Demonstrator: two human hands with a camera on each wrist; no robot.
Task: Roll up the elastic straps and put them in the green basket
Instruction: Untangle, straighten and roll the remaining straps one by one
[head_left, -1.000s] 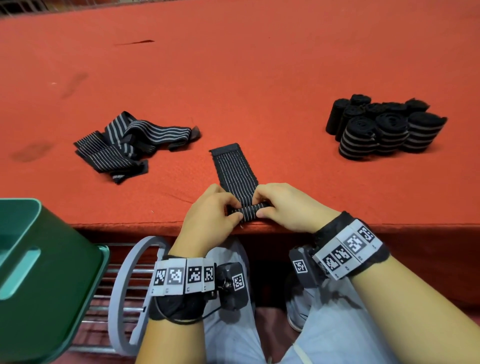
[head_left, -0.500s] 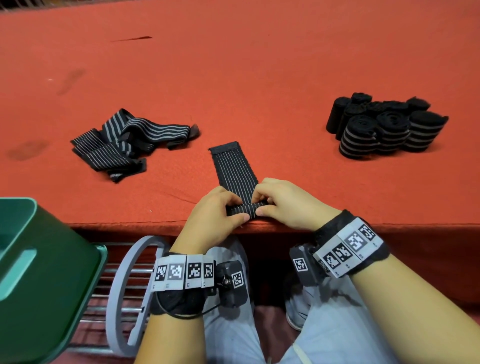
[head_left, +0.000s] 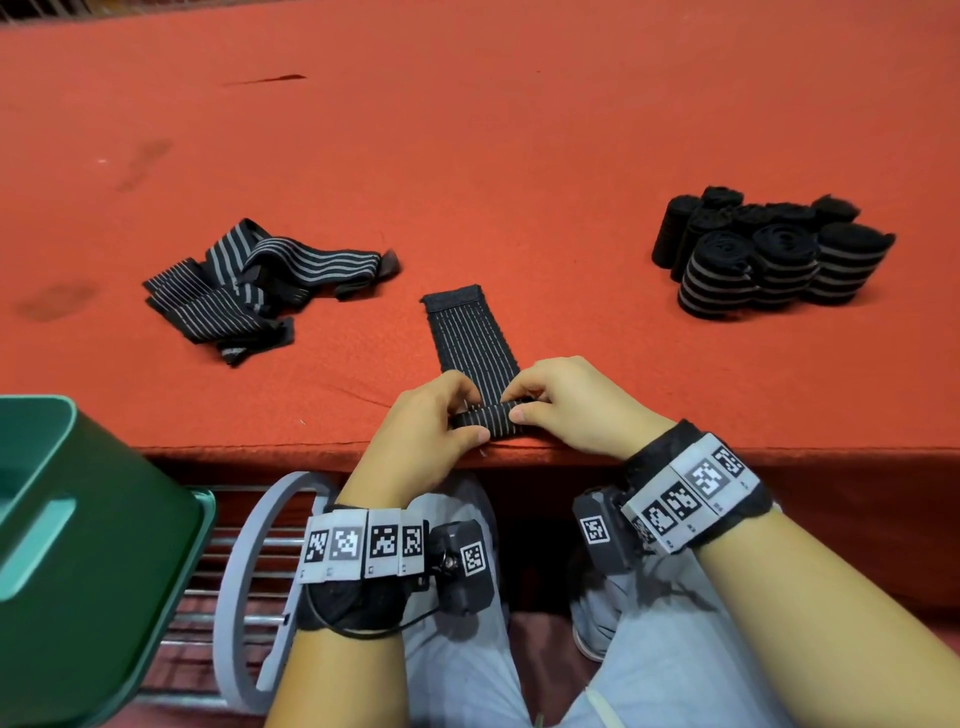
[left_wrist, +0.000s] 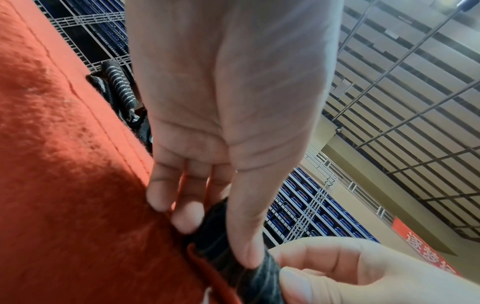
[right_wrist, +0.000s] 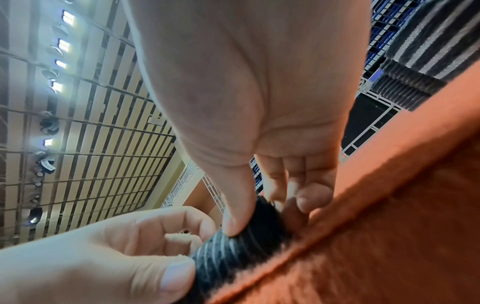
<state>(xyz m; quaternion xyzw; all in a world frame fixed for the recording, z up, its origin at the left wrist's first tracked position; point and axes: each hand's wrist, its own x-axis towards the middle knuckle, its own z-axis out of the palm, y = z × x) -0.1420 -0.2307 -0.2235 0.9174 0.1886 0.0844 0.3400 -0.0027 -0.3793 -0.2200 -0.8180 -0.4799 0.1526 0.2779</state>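
Strap (head_left: 475, 343) of black elastic with grey stripes lies flat at the red table's (head_left: 519, 156) near edge, its near end rolled. Left hand (head_left: 415, 436) and right hand (head_left: 566, 402) pinch that roll from either side. Loose straps (head_left: 249, 291) lie left, finished rolls (head_left: 769, 260) right, green basket (head_left: 104, 561) lower left.

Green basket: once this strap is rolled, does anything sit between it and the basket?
Nothing visible does. The strap is pinched by both hands at the table's near edge; the green basket sits open, lower left, beyond that edge. The loose straps lie farther back.
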